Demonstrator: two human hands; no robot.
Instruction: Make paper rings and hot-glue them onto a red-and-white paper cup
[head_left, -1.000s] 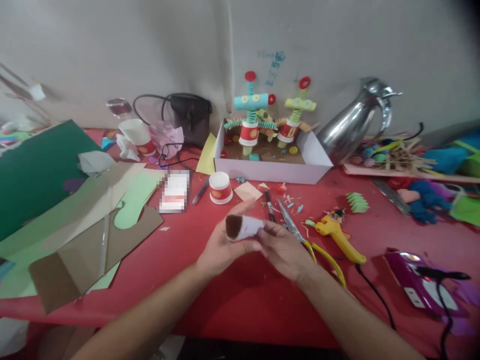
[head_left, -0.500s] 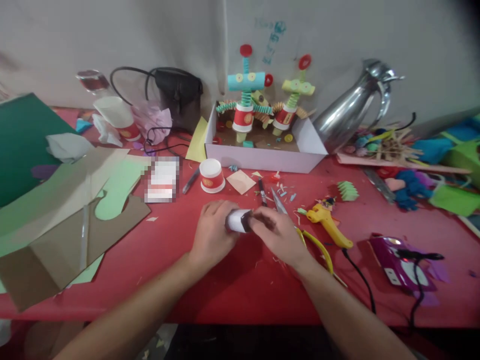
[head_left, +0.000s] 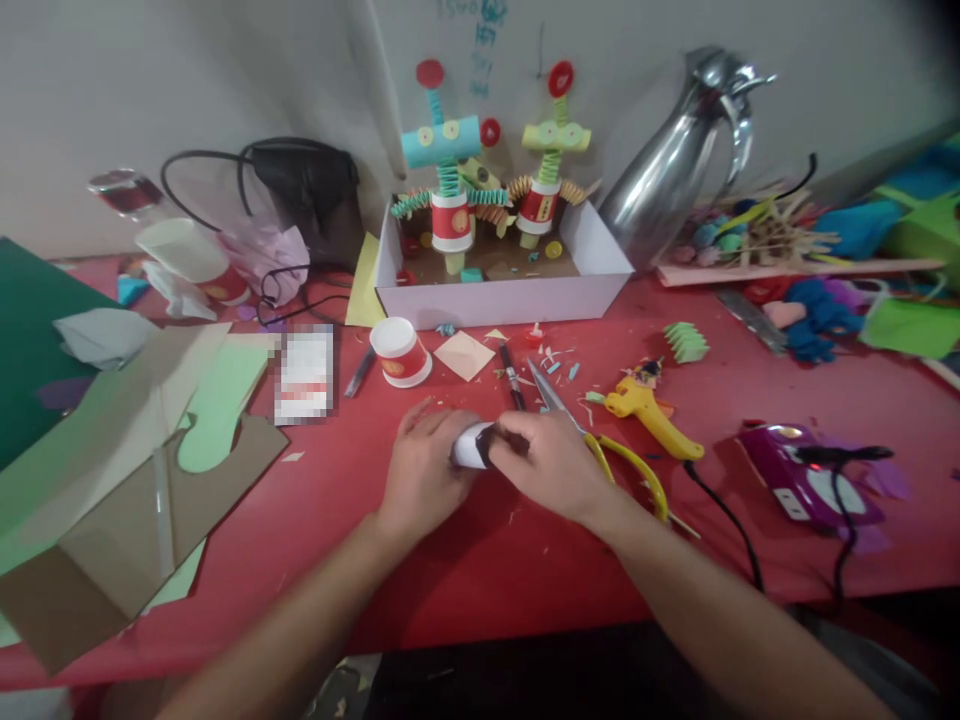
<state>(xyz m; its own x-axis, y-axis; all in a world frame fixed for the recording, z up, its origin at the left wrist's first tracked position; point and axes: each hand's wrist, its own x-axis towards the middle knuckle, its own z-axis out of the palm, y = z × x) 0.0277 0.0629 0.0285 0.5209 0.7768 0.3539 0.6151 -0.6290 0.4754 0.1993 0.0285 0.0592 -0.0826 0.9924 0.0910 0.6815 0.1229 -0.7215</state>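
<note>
My left hand [head_left: 427, 468] is wrapped round a small white cylinder with a dark end [head_left: 471, 447], whose kind I cannot make out. At that dark end, the bent fingers of my right hand [head_left: 544, 462] press close together. Whatever they pinch is hidden. Beyond the hands stand a red and white paper cup [head_left: 402, 355] and a cream paper square [head_left: 465, 356]. A black pen [head_left: 513, 376] lies close to my right hand, alongside scissors with yellow handles [head_left: 626, 462].
Paper robot figures [head_left: 452, 222] stand in a white box [head_left: 502, 301] at the back. A metal jug [head_left: 664, 165] leans beside it. To the right lie a yellow glue gun [head_left: 656, 415] and a purple corded device [head_left: 799, 478]. Cardboard [head_left: 187, 510] covers the left side.
My right fingers have curled closer over the cylinder's dark end. My left hand keeps its hold. The view has turned slightly, so the background things appear further left.
</note>
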